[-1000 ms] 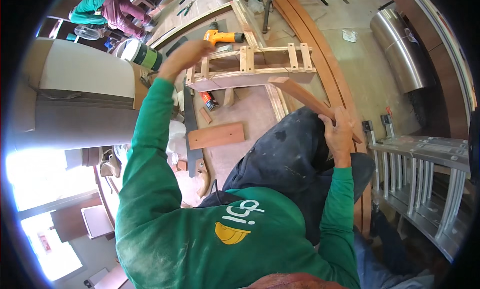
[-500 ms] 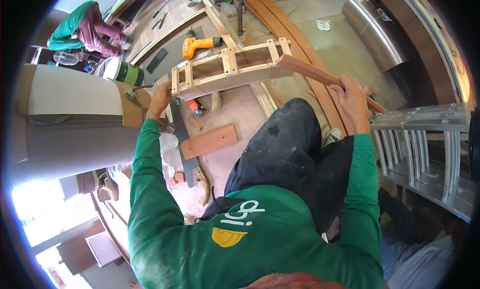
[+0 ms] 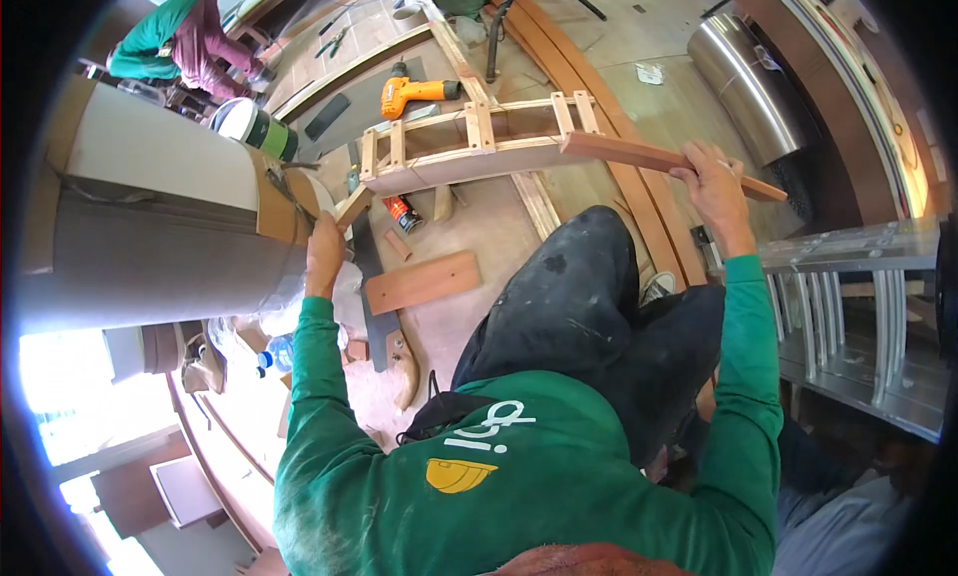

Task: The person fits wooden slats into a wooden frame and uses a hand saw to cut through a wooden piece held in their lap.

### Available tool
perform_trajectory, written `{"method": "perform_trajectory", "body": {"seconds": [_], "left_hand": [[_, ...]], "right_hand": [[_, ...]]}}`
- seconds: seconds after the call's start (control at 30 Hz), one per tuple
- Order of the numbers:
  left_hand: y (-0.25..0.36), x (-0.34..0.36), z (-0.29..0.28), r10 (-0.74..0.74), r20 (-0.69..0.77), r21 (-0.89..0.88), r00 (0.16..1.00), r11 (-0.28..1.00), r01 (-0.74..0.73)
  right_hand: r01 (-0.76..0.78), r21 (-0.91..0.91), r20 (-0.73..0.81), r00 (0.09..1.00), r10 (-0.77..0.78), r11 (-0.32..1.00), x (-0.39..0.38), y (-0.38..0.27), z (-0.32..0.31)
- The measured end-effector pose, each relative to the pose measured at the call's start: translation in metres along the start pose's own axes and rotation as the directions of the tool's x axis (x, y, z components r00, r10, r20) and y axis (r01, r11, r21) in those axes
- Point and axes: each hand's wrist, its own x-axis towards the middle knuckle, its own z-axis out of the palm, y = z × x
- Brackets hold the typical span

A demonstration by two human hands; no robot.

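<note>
Right hand (image 3: 717,189) clasps a straight wooden batten (image 3: 624,150) at two o'clock, left hand (image 3: 325,254) apparently pinching pale wood (image 3: 352,207), a round bucket (image 3: 253,126) at ten.

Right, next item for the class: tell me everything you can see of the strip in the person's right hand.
The strip is long, narrow and straight, reddish-brown, and looks like wood. The right hand grips it nearer its right end, hiding part of its length. Across the picture it slopes gently down to the right. Its left end overlaps the right end of the slatted frame in this view; whether they touch, I cannot tell.
</note>
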Motion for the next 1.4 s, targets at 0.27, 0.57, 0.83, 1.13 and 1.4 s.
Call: {"method": "perform_trajectory", "body": {"seconds": [0.27,0.57,0.83,1.13,1.4], "left_hand": [[0.018,-0.094,-0.032,-0.350,0.333,-0.224,0.875,0.872,0.434],[0.014,-0.208,-0.070,-0.137,0.791,-0.434,0.596,0.561,0.705],[0.046,-0.217,-0.056,-0.068,0.925,-0.065,0.373,0.941,0.331],[0.210,-0.050,-0.093,0.366,-0.053,-0.330,0.929,0.872,-0.362],[0.236,0.036,-0.071,0.372,-0.203,-0.322,0.906,0.848,-0.421]], "right_hand": [[-0.071,-0.031,0.191,0.979,0.076,0.997,0.021,0.036,-0.018],[-0.110,0.053,0.341,0.936,0.086,0.992,0.032,0.028,-0.018],[-0.049,0.070,0.261,0.965,0.030,0.996,0.037,0.012,-0.024],[-0.057,-0.046,0.137,0.989,0.062,0.997,0.026,0.070,-0.036],[0.006,-0.113,0.127,0.992,0.009,0.994,0.043,0.105,0.006]]}}
